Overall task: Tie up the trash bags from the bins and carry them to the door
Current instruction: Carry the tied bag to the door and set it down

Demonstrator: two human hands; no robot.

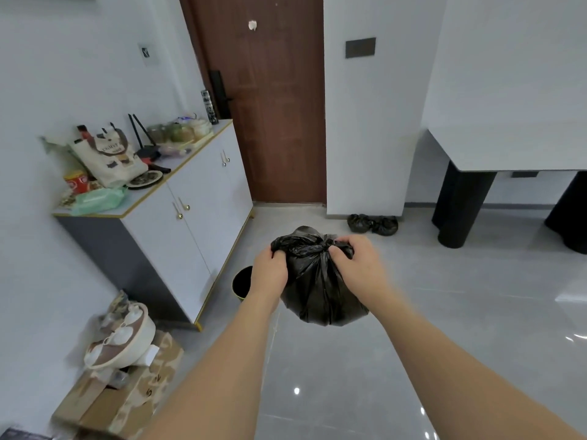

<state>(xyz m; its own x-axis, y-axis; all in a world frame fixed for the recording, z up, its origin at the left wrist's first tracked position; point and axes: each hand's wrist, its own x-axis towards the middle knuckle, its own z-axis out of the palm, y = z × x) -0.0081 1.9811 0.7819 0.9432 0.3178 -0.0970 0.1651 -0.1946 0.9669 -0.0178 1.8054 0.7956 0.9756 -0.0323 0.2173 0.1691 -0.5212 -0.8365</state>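
- While it hangs clear of the floor, the black trash bag point(320, 290) is held out in front of the person, its long axis near vertical — gathered neck up, full belly down.
- At the neck the plastic is bunched into what looks like a knot between the two hands, though the blur leaves it unclear whether it is pulled tight.
- Left hand point(270, 269) grips one ear of the neck, fingers curled into the plastic; right hand point(354, 257) pinches the other ear, fingers curled over the top. Both sit level, either side of the knot, equally near it.
- My judgement: the tying is at its last pull, and the carry comes next — the door point(279, 122) lies straight ahead, beyond the bag.
- Just left of the bag and below it stands a dark bin point(242, 282) with a pale rim, beside the white cabinet point(190, 198); it seems to hold no bag now.
- Two tied black bags point(372, 224) already sit on the floor by the wall right of the door, touching each other.
- Near left, a cardboard box point(120, 398) carries a basin of white cups point(119, 339).
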